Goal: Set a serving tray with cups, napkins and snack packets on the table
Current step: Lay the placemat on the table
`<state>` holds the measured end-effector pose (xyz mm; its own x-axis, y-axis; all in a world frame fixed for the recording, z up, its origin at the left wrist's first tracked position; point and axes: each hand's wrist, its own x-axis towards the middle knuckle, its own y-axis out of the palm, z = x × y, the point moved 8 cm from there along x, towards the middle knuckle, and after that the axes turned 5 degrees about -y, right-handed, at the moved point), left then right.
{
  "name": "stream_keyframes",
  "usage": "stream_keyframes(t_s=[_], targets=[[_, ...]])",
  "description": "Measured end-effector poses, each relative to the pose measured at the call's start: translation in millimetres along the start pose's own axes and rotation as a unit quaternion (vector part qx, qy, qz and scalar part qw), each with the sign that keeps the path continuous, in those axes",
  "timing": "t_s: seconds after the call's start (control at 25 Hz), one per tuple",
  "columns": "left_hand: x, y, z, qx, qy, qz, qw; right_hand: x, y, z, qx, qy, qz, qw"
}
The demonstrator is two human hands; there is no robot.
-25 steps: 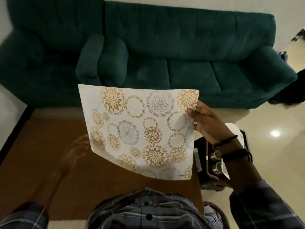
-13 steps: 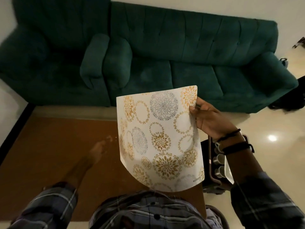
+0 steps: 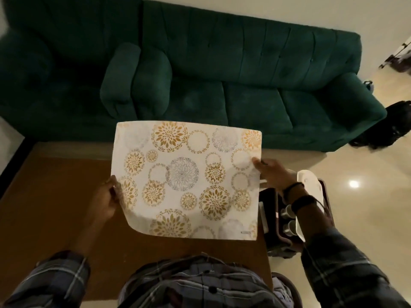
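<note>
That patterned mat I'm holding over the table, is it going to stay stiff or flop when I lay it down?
Probably semi-flexible: the patterned mat spans flat between the left hand and right hand, yet its near left corner curls under. It looks thin, so likely light and easy to steer. Its surface seems smooth, so it may slide on the brown table.

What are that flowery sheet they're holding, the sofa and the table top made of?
Flowery sheet: probably thin flexible plastic or coated paper; it bows between the left hand and right hand and its near corner curls. Sofa: dark green, velvet-like fabric, matte and button-tufted. Table top: brown, smooth, matte, perhaps wood or laminate; too dim to tell.
</note>
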<state>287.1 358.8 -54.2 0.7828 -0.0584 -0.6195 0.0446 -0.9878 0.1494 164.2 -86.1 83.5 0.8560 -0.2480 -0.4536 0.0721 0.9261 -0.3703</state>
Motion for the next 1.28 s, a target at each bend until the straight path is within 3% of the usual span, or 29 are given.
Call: stream_keyframes(t_s=[0.04, 0.08, 0.2, 0.28, 0.48, 0.6, 0.72, 0.96, 1.28], targets=[[-3.2, -8.2, 2.8, -0.049, -0.013, -0.004, 0.999, 4.1, 12.1, -18.8, -0.044, 0.02, -0.01, 0.999], [-2.9, -21.3, 5.9, -0.046, -0.014, -0.036, 0.998, 6.4, 26.2, -36.2, -0.01, 0.022, -0.006, 1.0], [-10.9, -72.0, 19.1, 0.008, -0.018, -0.138, 0.99, 2.4, 67.2, -73.6, 0.213, 0.046, 0.022, 0.976], [-16.4, -96.9, 22.4, 0.034, 0.0, -0.171, 0.985, 5.4, 85.7, -83.1, 0.238, 0.053, 0.037, 0.969], [-22.8, -140.6, 31.6, 0.1, -0.008, -0.219, 0.971, 8.6, 118.2, -94.5, 0.11, 0.079, 0.04, 0.99], [-21.5, -158.0, 37.4, 0.143, -0.001, -0.244, 0.959, 8.6, 144.6, -112.2, 0.072, 0.119, 0.067, 0.988], [-17.7, -176.7, 56.3, 0.159, -0.019, -0.266, 0.95, 4.3, 169.1, -134.9, 0.0, 0.181, 0.041, 0.983], [13.9, -219.3, 113.7, 0.2, -0.071, -0.286, 0.934, 15.3, 209.9, -179.8, -0.012, 0.21, -0.024, 0.977], [101.8, -246.6, 151.1, 0.208, -0.044, -0.264, 0.941, 76.7, 265.2, -225.3, 0.012, 0.207, -0.106, 0.972]])
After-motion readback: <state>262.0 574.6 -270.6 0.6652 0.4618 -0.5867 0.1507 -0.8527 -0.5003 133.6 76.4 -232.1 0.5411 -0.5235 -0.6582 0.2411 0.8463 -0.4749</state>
